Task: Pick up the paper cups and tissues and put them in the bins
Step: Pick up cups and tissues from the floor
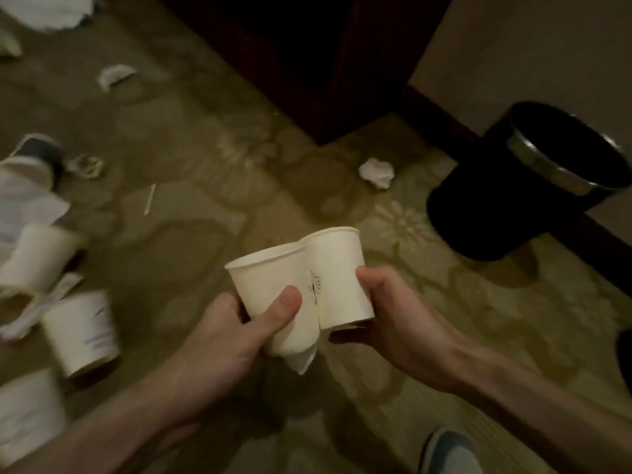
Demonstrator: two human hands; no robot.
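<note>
Left hand (236, 323): I grip one cup (263, 278), left of the bin (478, 217).
Right hand (393, 313): I grip the other cup (338, 271), nearer the bin.
Cups: touching.

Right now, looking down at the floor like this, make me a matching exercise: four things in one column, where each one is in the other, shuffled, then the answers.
Things
1. black bin
2. crumpled tissue
3. cup nearer the bin
4. cup farther from the bin

Places
A. gripped in the left hand
B. on the carpet, just left of the bin
C. gripped in the right hand
D. by the wall, at the right

Pairs: 1-D, 2-B, 3-C, 4-A
</note>
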